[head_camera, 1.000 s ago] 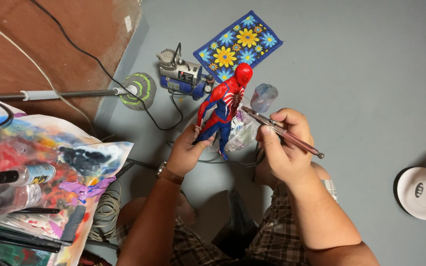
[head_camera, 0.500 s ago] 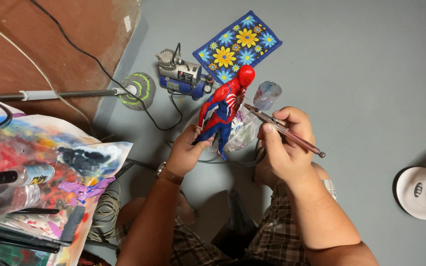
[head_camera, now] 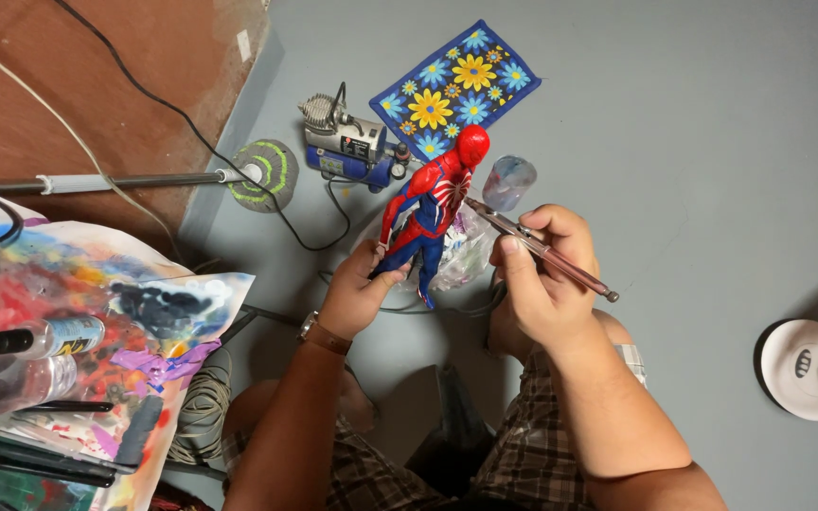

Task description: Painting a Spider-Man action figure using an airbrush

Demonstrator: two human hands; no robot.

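Grey floor (head_camera: 712, 142) | left hand (head_camera: 357, 298) fingers pinch red-blue figure (head_camera: 433, 203) legs, frame centre | right hand (head_camera: 542, 284) fingers grip airbrush (head_camera: 542, 251), tip at figure's chest | behind: compressor (head_camera: 347, 147), flowered mat (head_camera: 456, 85), plastic cup (head_camera: 508, 180) | paint-stained worktop (head_camera: 97, 312) lower left

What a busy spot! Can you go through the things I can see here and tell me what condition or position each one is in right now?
Left hand: closed around the figure's legs.
Right hand: gripping the airbrush like a pen.
Red and blue figure: held up, tilted.
Airbrush: tip at the figure's chest.
Small compressor: on the floor, hose attached.
Flowered cloth: lying flat.
Paint-stained paper: spread out, covered in colour.
White fan: standing on the floor.
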